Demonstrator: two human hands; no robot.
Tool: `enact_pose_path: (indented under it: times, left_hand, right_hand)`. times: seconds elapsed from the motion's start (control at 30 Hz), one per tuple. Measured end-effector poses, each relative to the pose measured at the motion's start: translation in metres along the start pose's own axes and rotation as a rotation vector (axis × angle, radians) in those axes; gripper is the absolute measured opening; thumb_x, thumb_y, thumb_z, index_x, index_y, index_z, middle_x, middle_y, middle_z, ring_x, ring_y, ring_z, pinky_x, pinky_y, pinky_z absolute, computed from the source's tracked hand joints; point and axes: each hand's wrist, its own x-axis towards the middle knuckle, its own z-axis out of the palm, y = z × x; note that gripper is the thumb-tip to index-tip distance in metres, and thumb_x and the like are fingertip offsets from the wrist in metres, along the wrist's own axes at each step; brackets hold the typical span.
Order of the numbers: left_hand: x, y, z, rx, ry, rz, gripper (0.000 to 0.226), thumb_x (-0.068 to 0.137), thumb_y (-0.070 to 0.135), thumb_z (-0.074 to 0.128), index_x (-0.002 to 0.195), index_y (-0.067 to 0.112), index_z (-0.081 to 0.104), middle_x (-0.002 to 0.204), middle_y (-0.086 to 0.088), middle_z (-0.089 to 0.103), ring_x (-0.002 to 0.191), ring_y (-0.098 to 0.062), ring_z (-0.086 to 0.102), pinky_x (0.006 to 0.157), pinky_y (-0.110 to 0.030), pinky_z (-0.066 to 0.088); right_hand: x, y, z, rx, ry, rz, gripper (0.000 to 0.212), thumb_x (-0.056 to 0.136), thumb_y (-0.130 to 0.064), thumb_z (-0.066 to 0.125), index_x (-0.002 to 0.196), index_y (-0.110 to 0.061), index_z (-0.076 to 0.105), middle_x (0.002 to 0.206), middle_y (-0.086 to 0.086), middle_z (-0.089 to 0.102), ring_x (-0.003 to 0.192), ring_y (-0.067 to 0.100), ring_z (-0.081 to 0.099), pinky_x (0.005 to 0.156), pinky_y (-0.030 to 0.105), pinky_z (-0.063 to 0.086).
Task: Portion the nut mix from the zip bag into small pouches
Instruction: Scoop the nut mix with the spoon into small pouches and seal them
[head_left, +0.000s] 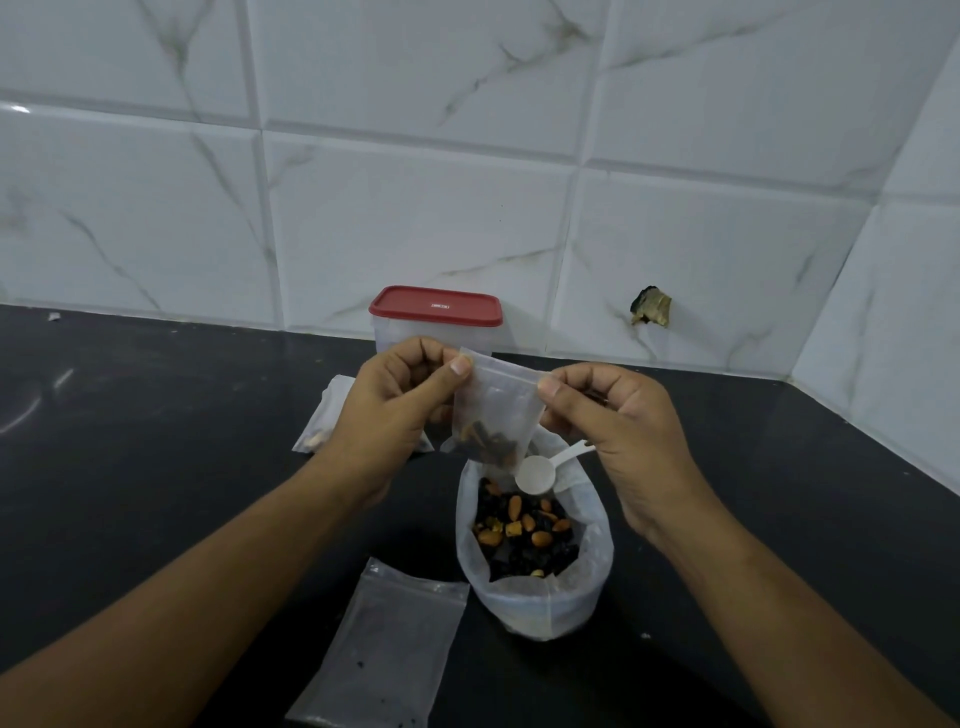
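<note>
- Both hands held a small pouch (493, 410) aloft, the left hand (395, 400) pinching one end of its zip strip and the right hand (623, 421) the other.
- The strip ran side to side between them, and the pouch hung mouth-up.
- It hung just above the far rim of the open zip bag (535, 597), where a scoop (535, 474) lay on the nut mix (524, 530).
- Sealing along the strip looked next, but whether it was already closed could not be told.
</note>
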Motion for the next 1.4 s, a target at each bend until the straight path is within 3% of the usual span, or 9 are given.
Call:
enact_pose_path:
  times: [0.2, 0.3, 0.43, 0.53, 0.7, 0.83, 1.03, 1.23, 1.4]
  left_hand:
    - [0.000, -0.001, -0.001, -0.019, -0.007, 0.019, 0.011, 0.095, 0.002, 0.065, 0.100, 0.007, 0.057, 0.087, -0.017, 0.063, 0.081, -0.030, 0.060, 0.071, -0.040, 0.052]
    - [-0.001, -0.001, 0.001, 0.022, -0.027, 0.025, 0.004, 0.095, -0.001, 0.062, 0.095, 0.002, 0.064, 0.091, -0.014, 0.068, 0.079, -0.019, 0.064, 0.068, -0.029, 0.056]
    - [-0.003, -0.002, 0.004, 0.028, -0.043, -0.003, 0.017, 0.096, -0.004, 0.059, 0.103, 0.002, 0.073, 0.096, -0.005, 0.077, 0.080, -0.008, 0.070, 0.067, -0.019, 0.054]
    - [-0.004, -0.002, 0.005, 0.020, -0.038, -0.019, 0.019, 0.095, -0.005, 0.061, 0.108, 0.001, 0.074, 0.094, -0.004, 0.078, 0.080, -0.007, 0.070, 0.067, -0.017, 0.054]
    - [-0.005, 0.000, 0.006, -0.004, -0.030, -0.056, 0.024, 0.092, -0.004, 0.065, 0.112, 0.005, 0.074, 0.097, -0.014, 0.077, 0.082, -0.015, 0.072, 0.067, -0.020, 0.058]
    - [-0.005, -0.001, 0.006, 0.000, -0.051, -0.059, 0.025, 0.091, -0.004, 0.065, 0.111, 0.009, 0.074, 0.102, -0.019, 0.076, 0.089, -0.022, 0.073, 0.075, -0.026, 0.061]
    - [-0.008, -0.004, 0.010, -0.004, -0.109, -0.055, 0.028, 0.087, 0.004, 0.072, 0.115, 0.005, 0.073, 0.103, -0.026, 0.074, 0.089, -0.029, 0.070, 0.079, -0.033, 0.061]
    - [-0.006, -0.006, 0.008, -0.025, -0.126, -0.054, 0.024, 0.081, 0.012, 0.077, 0.100, 0.003, 0.065, 0.089, -0.019, 0.070, 0.085, -0.031, 0.066, 0.074, -0.034, 0.058]
    - [-0.005, -0.008, 0.009, -0.039, -0.144, -0.049, 0.029, 0.081, 0.009, 0.083, 0.103, 0.004, 0.063, 0.091, -0.018, 0.071, 0.084, -0.030, 0.066, 0.075, -0.036, 0.057]
  right_hand:
    - [-0.001, 0.003, 0.004, 0.058, 0.023, 0.002, 0.005, 0.097, -0.013, 0.070, 0.097, -0.010, 0.075, 0.086, 0.007, 0.075, 0.080, 0.019, 0.071, 0.078, 0.031, 0.061]
    - [-0.001, 0.003, 0.005, 0.064, 0.040, -0.006, 0.001, 0.096, -0.007, 0.071, 0.096, -0.009, 0.071, 0.083, 0.010, 0.074, 0.077, 0.021, 0.070, 0.075, 0.032, 0.061]
    - [-0.001, 0.003, 0.005, 0.076, 0.075, -0.009, 0.009, 0.094, -0.003, 0.072, 0.093, -0.009, 0.066, 0.082, 0.009, 0.072, 0.074, 0.021, 0.068, 0.071, 0.034, 0.062]
    - [0.000, 0.004, 0.005, 0.070, 0.077, -0.021, 0.013, 0.094, 0.002, 0.070, 0.091, -0.009, 0.064, 0.082, 0.007, 0.071, 0.075, 0.020, 0.068, 0.071, 0.038, 0.062]
    - [-0.001, 0.004, 0.003, 0.027, 0.061, -0.050, 0.023, 0.093, 0.009, 0.065, 0.087, -0.011, 0.074, 0.084, 0.003, 0.075, 0.077, 0.017, 0.070, 0.070, 0.029, 0.060]
    - [-0.002, 0.002, 0.004, 0.023, 0.017, -0.029, 0.020, 0.094, 0.003, 0.067, 0.100, -0.012, 0.079, 0.097, 0.004, 0.079, 0.089, 0.017, 0.075, 0.076, 0.030, 0.060]
    - [-0.006, 0.003, 0.008, 0.036, -0.016, -0.019, 0.030, 0.092, 0.001, 0.072, 0.116, -0.016, 0.072, 0.098, 0.019, 0.075, 0.094, 0.037, 0.074, 0.084, 0.044, 0.062]
    - [-0.008, 0.003, 0.013, 0.040, -0.090, -0.026, 0.034, 0.090, 0.002, 0.075, 0.120, -0.014, 0.069, 0.091, 0.005, 0.074, 0.086, 0.016, 0.073, 0.077, 0.025, 0.058]
    - [-0.009, 0.000, 0.013, 0.036, -0.087, -0.043, 0.033, 0.088, 0.002, 0.076, 0.117, -0.011, 0.068, 0.088, 0.002, 0.074, 0.082, 0.012, 0.072, 0.073, 0.021, 0.056]
